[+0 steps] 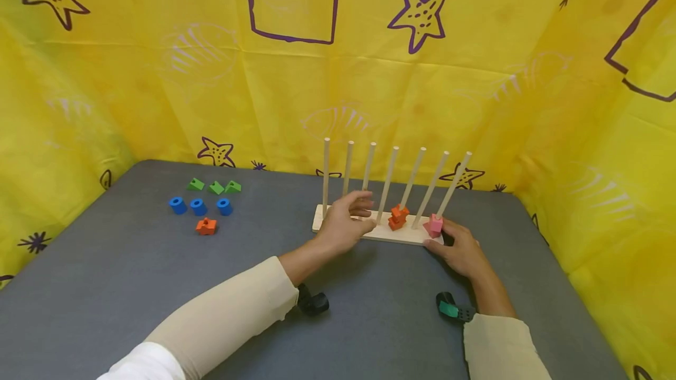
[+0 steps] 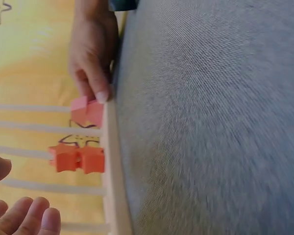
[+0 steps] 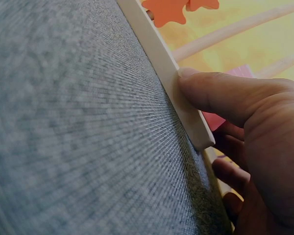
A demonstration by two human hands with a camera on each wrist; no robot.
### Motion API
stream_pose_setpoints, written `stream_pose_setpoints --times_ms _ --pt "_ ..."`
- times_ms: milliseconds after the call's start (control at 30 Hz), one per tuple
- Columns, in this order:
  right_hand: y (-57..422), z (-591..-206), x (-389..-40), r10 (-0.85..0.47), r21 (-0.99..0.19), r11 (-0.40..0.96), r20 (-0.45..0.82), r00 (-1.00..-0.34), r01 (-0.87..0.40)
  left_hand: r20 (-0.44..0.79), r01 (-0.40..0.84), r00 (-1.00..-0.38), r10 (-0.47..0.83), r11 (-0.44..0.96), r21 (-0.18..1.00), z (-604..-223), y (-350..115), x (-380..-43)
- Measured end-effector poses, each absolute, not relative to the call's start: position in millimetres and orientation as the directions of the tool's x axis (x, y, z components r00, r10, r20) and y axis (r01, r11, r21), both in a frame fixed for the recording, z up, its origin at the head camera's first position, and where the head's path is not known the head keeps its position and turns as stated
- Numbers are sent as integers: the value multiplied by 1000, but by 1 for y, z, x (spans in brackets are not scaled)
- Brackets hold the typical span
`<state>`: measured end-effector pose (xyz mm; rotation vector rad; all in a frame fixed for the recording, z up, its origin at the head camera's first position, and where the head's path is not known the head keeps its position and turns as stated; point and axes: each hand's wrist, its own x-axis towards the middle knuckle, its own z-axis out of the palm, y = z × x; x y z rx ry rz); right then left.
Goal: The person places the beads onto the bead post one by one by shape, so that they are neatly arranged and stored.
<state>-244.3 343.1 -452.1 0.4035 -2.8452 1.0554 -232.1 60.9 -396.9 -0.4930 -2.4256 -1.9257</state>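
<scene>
A wooden peg rack (image 1: 380, 232) with several upright rods stands on the grey table. Two orange star-shaped blocks (image 1: 398, 219) are stacked on one rod, and pink blocks (image 1: 435, 226) sit on the rightmost rod. My right hand (image 1: 460, 249) grips the right end of the rack's base; in the right wrist view its thumb (image 3: 210, 90) presses the base's front edge, with the other fingers behind. My left hand (image 1: 343, 224) hovers before the left rods, partly hiding them. Its fingers (image 2: 36, 213) are relaxed and apart from the thumb, holding nothing, left of the orange blocks.
At the table's left lie three green triangular blocks (image 1: 216, 187), three blue cylinders (image 1: 198, 207) and one orange star-shaped block (image 1: 206, 227). A yellow patterned cloth (image 1: 296, 87) hangs behind the table and at its sides. Black wrist devices (image 1: 315, 304) are strapped below both hands.
</scene>
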Motion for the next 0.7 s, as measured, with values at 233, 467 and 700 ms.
stream_pose_setpoints --times_ms 233,467,700 --pt "344 -452 -244 -217 -629 733 146 -965 -260 290 314 -934 210 92 945 -383 40 -218" --pt "342 -449 -243 -206 -633 737 125 -971 -238 367 382 -915 170 64 922 -373 11 -204" --pt "342 -449 -242 -208 -641 728 131 -969 -243 432 438 -898 89 72 896 -372 -29 -193"
